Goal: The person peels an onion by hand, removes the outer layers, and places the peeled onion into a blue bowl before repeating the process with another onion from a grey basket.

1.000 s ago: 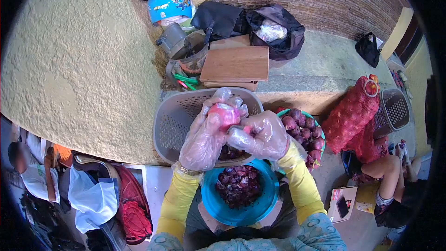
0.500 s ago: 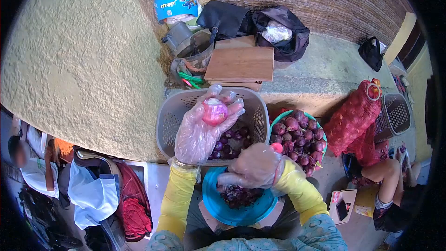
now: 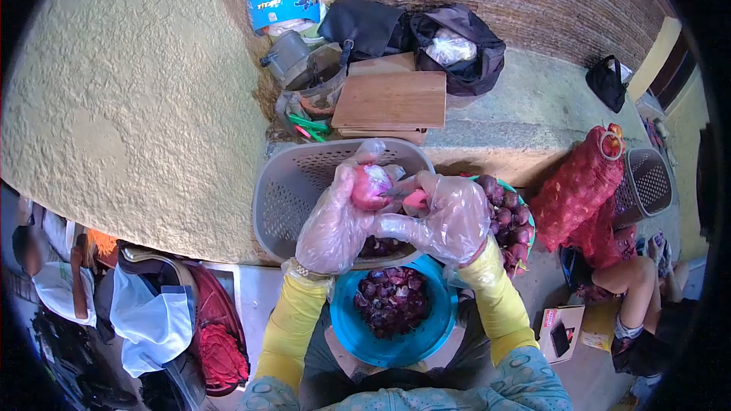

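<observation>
A partly peeled red onion point(image 3: 371, 189) rests in my left hand point(image 3: 332, 230), fingers curled around it over the grey basket point(image 3: 276, 196). My right hand point(image 3: 455, 217), gloved in clear plastic like the left, grips a small knife point(image 3: 416, 199) by its pink handle. The blade end meets the onion's right side, partly hidden by the fingers. Below both hands stands a blue basin point(image 3: 444, 327) holding purple onion skins point(image 3: 391, 301). Peeled onions in the basket are mostly hidden behind my hands.
At right are a green-rimmed basin of unpeeled onions point(image 3: 512, 217) and a red mesh sack point(image 3: 580, 186). Wooden boards point(image 3: 390, 99), bags and a blue helmet point(image 3: 283, 1) line the ledge. Another person's leg point(image 3: 632, 289) shows at right; a person point(image 3: 61, 289) sits far left.
My right hand has risen from the skins in the blue basin to the onion, bringing the knife against it. The left hand has turned the onion slightly and shifted right.
</observation>
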Demonstrator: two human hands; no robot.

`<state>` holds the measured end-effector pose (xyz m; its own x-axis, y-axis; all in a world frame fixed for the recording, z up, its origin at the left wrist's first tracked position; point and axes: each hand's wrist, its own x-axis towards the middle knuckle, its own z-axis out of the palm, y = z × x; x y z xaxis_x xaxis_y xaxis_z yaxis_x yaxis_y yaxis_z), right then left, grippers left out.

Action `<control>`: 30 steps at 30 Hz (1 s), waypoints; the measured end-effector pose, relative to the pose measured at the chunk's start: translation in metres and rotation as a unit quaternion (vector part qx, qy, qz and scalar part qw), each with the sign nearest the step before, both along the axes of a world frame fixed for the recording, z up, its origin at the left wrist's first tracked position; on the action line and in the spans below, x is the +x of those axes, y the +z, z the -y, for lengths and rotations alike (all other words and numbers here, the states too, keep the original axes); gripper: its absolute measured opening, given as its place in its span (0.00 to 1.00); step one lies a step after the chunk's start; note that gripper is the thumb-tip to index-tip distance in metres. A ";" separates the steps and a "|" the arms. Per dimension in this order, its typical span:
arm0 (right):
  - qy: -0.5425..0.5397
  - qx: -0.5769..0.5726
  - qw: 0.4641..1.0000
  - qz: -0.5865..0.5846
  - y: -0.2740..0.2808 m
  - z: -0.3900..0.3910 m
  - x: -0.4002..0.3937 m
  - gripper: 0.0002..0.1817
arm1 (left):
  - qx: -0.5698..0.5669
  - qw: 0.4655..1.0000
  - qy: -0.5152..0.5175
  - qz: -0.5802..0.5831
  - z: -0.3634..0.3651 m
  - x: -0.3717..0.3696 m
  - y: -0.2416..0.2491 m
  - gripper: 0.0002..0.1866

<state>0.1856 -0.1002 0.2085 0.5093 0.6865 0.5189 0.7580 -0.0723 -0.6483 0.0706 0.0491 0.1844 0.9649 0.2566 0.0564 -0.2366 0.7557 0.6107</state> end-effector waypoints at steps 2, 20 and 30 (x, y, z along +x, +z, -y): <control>-0.016 -0.033 0.998 0.044 0.000 0.002 0.001 0.30 | 0.014 1.000 0.005 -0.011 0.004 0.000 0.000 0.27; -0.034 -0.036 0.998 0.037 -0.008 0.001 0.004 0.30 | -0.015 0.999 0.019 -0.022 0.005 0.002 -0.003 0.31; -0.035 0.001 0.998 0.050 -0.014 0.000 0.010 0.30 | -0.019 1.000 0.008 -0.016 0.008 0.001 0.002 0.32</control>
<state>0.1956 -0.1002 0.1949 0.5015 0.6506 0.5703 0.8118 -0.1259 -0.5702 0.0719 0.0413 0.1867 0.9617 0.2736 0.0155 -0.2299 0.7747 0.5890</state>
